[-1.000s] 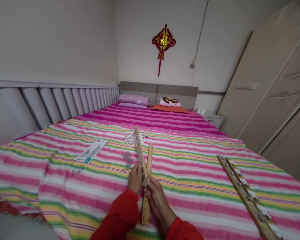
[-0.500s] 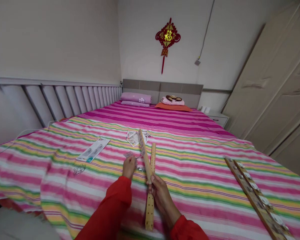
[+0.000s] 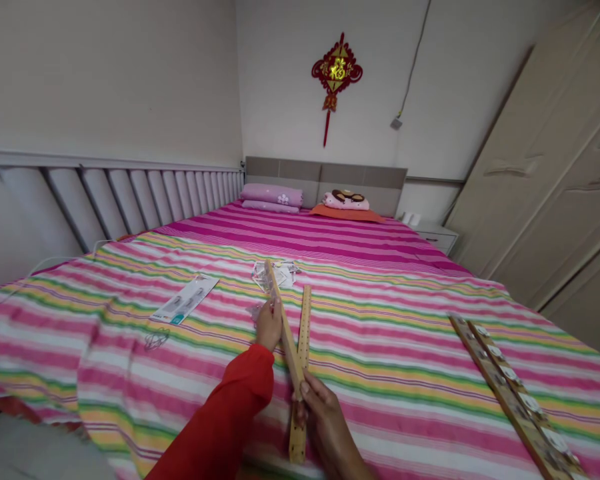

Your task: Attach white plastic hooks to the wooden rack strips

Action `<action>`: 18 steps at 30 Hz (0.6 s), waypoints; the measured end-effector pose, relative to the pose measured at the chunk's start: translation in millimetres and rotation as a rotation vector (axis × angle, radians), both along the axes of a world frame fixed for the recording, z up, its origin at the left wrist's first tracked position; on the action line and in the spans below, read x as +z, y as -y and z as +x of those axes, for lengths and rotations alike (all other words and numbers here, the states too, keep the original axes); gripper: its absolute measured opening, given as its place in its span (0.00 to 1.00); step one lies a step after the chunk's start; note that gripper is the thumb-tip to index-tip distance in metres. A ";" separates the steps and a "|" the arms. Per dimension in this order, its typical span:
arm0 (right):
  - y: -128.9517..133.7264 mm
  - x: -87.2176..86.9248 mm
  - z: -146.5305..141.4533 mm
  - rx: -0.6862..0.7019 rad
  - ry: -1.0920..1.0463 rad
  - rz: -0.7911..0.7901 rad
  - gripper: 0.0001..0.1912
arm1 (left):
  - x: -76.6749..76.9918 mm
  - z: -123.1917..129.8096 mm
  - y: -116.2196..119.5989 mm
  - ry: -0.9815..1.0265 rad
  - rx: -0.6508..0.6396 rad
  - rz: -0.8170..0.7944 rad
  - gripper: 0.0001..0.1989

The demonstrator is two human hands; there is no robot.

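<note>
A long narrow wooden strip [image 3: 289,340] is held tilted up over the bed, its far end above some white papers [image 3: 283,273]. My right hand [image 3: 323,413] grips its near end. My left hand [image 3: 270,324] is closed at its left side, farther up; whether it pinches a small piece there is too small to tell. Beneath the strip lies a second wooden strip [image 3: 305,323] with rows of holes. Clear plastic bits [image 3: 255,311] rest just left of my left hand.
On the striped cover [image 3: 390,347], a white card package [image 3: 186,300] and a thin wire-like bundle [image 3: 157,339] lie left. Two wooden strips with white round pieces [image 3: 510,390] lie at right. Pillows [image 3: 273,195] and a headboard [image 3: 365,180] are at the back.
My left hand has moved up and right, against the held strip. The strip's far end has swung left, and my right hand has come slightly nearer to me.
</note>
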State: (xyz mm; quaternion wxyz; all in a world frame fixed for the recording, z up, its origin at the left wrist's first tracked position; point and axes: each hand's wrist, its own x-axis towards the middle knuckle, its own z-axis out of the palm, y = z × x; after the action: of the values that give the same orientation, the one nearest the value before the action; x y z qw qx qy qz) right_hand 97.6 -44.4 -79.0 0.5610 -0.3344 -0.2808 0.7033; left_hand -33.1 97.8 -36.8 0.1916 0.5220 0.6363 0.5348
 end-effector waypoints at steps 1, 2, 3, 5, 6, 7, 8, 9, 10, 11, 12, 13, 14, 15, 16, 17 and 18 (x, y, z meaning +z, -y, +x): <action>1.8 -1.0 -0.6 0.014 -0.001 0.004 0.28 | -0.6 2.2 -1.0 -0.004 0.019 -0.011 0.18; 3.7 -1.1 -0.2 0.026 -0.009 0.006 0.27 | -1.4 3.0 -2.2 -0.010 0.038 -0.019 0.18; 5.7 -0.4 1.1 0.036 -0.021 0.005 0.26 | -2.3 2.4 -3.4 -0.010 0.046 -0.031 0.17; 9.9 2.4 6.5 0.049 -0.051 -0.004 0.24 | -4.0 -2.1 -5.8 0.003 0.026 -0.047 0.16; 12.0 3.9 10.5 0.054 -0.064 -0.009 0.23 | -4.5 -5.5 -6.9 0.009 0.004 -0.051 0.16; 14.1 5.2 15.1 0.058 -0.074 -0.014 0.22 | -4.5 -9.2 -7.8 0.012 -0.015 -0.053 0.17; 16.3 5.8 20.1 0.059 -0.078 -0.018 0.23 | -4.1 -12.8 -8.8 0.008 -0.031 -0.053 0.17; 18.6 5.7 25.4 0.057 -0.076 -0.021 0.23 | -3.1 -16.2 -9.7 0.000 -0.042 -0.045 0.17; 21.1 4.7 30.7 0.050 -0.068 -0.023 0.24 | -1.6 -19.0 -10.8 -0.008 -0.047 -0.030 0.17; 23.9 2.9 35.8 0.044 -0.051 -0.027 0.25 | 0.3 -21.1 -11.9 -0.012 -0.043 -0.010 0.16; 27.1 0.3 40.5 0.042 -0.027 -0.032 0.26 | 2.6 -22.3 -13.2 -0.007 -0.030 0.008 0.16; 30.8 -2.7 44.4 0.042 0.006 -0.035 0.27 | 5.2 -22.5 -14.6 0.007 -0.012 0.019 0.17; 35.0 -6.2 47.5 0.043 0.045 -0.035 0.28 | 7.8 -21.9 -16.2 0.030 0.006 0.018 0.18; 39.7 -9.9 49.7 0.043 0.089 -0.032 0.29 | 10.4 -20.8 -17.8 0.057 0.020 0.003 0.20; 44.9 -13.6 50.8 0.040 0.137 -0.023 0.30 | 12.8 -19.3 -19.3 0.083 0.028 -0.020 0.22; 50.2 -17.2 51.1 0.036 0.184 -0.011 0.30 | 15.0 -17.8 -20.8 0.103 0.039 -0.041 0.22; 55.5 -20.6 50.7 0.030 0.225 0.000 0.31 | 16.9 -16.5 -22.1 0.115 0.059 -0.055 0.22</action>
State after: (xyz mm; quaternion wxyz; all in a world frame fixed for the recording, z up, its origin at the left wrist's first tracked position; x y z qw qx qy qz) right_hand 148.3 -99.8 -99.6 0.5155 -0.4069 -0.3470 0.6696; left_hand -49.6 120.0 -19.9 0.2263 0.4660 0.6539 0.5515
